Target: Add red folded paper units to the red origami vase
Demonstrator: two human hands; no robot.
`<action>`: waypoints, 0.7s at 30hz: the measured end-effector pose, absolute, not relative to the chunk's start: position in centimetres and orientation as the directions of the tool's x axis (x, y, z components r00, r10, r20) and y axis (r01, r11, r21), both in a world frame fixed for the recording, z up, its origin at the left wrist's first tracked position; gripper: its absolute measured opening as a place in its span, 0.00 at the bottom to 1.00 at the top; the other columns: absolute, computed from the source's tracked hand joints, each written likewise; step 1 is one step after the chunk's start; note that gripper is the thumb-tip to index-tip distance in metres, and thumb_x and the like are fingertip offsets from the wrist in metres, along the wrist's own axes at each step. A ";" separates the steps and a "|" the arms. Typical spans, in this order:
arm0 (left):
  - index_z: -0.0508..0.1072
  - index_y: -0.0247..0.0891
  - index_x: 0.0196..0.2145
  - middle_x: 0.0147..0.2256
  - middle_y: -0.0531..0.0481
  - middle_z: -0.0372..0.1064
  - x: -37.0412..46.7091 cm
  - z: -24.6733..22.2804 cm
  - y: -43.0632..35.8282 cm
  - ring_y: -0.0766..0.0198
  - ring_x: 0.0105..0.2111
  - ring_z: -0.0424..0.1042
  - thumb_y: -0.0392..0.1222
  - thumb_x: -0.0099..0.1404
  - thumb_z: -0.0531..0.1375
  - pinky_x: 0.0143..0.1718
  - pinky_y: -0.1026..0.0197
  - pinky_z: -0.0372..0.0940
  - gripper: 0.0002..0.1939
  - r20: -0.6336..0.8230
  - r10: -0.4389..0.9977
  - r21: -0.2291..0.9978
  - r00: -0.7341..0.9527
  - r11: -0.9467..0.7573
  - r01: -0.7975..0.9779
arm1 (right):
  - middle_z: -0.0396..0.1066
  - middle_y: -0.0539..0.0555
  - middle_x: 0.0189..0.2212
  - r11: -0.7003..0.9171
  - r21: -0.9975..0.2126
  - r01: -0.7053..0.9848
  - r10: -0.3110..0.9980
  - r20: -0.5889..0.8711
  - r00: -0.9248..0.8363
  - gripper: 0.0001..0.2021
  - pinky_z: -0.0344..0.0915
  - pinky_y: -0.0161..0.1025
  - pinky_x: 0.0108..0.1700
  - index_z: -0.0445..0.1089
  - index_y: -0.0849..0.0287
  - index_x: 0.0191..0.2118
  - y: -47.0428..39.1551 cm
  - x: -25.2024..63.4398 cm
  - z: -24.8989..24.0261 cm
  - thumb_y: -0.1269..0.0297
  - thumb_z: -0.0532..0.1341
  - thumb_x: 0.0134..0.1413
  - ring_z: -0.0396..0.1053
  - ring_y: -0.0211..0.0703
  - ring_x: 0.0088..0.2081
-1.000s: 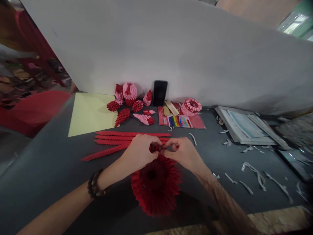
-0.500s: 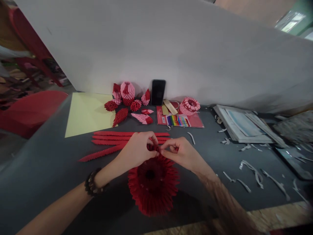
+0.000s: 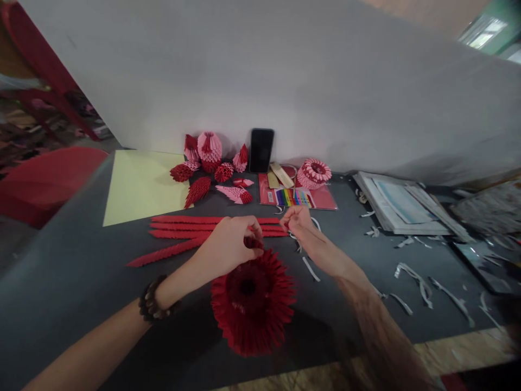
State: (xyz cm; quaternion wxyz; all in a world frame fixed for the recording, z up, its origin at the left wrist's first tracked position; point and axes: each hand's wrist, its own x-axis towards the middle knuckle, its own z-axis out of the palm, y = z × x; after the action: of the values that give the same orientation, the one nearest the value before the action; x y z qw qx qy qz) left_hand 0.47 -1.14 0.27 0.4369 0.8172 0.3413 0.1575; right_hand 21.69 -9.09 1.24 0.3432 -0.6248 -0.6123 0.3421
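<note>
A round red folded-paper piece (image 3: 254, 309) with a dark hole in its middle rests on the dark table. At its far rim my left hand (image 3: 236, 241) pinches the edge of the red piece, thumb and fingers curled together. My right hand (image 3: 299, 220) is apart from it, up and to the right, near the right ends of the red paper strips (image 3: 171, 251). Its fingers are pressed around a small red bit, too small to name. The strips lie behind and left of the round piece, partly behind my left hand.
Pink and red folded-paper pieces (image 3: 209, 152), a black phone (image 3: 261, 150) and a pink-red ring piece (image 3: 314, 174) stand by the wall. Yellow paper (image 3: 144, 187) lies left. Stacked papers (image 3: 401, 203) and white paper scraps (image 3: 415, 282) lie right.
My right hand has moved up and right, away from the rim of the round piece. My left hand stays at the rim. The view has shifted slightly.
</note>
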 end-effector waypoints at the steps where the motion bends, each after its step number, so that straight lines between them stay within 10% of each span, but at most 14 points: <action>1: 0.74 0.41 0.35 0.34 0.56 0.79 0.5 0.3 -1.1 0.63 0.34 0.78 0.40 0.56 0.68 0.36 0.61 0.65 0.09 -0.037 0.696 0.818 0.717 -0.391 0.422 | 0.66 0.51 0.40 0.005 -0.853 0.522 1.000 0.009 0.006 0.08 0.62 0.40 0.44 0.63 0.52 0.46 -9.0 21.7 1.1 0.59 0.49 0.71 0.64 0.41 0.41; 10: 0.73 0.39 0.39 0.37 0.49 0.81 0.3 -0.5 -0.9 0.58 0.36 0.78 0.41 0.55 0.68 0.38 0.58 0.65 0.13 -0.017 0.696 0.784 0.718 -0.436 0.441 | 0.79 0.53 0.38 0.015 -0.971 0.238 1.000 0.009 -0.029 0.13 0.71 0.43 0.44 0.76 0.55 0.41 -7.9 20.9 -1.8 0.60 0.74 0.50 0.75 0.45 0.40; 21: 0.72 0.37 0.41 0.36 0.48 0.81 0.4 -0.2 -0.9 0.57 0.34 0.77 0.41 0.55 0.68 0.38 0.57 0.63 0.16 0.007 0.714 0.752 0.700 -0.465 0.467 | 0.77 0.52 0.41 0.163 -0.923 0.348 0.986 0.162 -0.032 0.04 0.71 0.42 0.47 0.82 0.48 0.39 -7.7 20.6 -2.1 0.62 0.69 0.58 0.73 0.43 0.44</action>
State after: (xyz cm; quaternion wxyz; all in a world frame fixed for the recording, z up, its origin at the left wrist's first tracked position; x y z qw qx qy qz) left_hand 0.44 -0.94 -0.25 0.3795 0.8402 0.3515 0.1628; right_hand 20.58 -7.69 -2.15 0.4422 -0.5371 -0.6211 0.3609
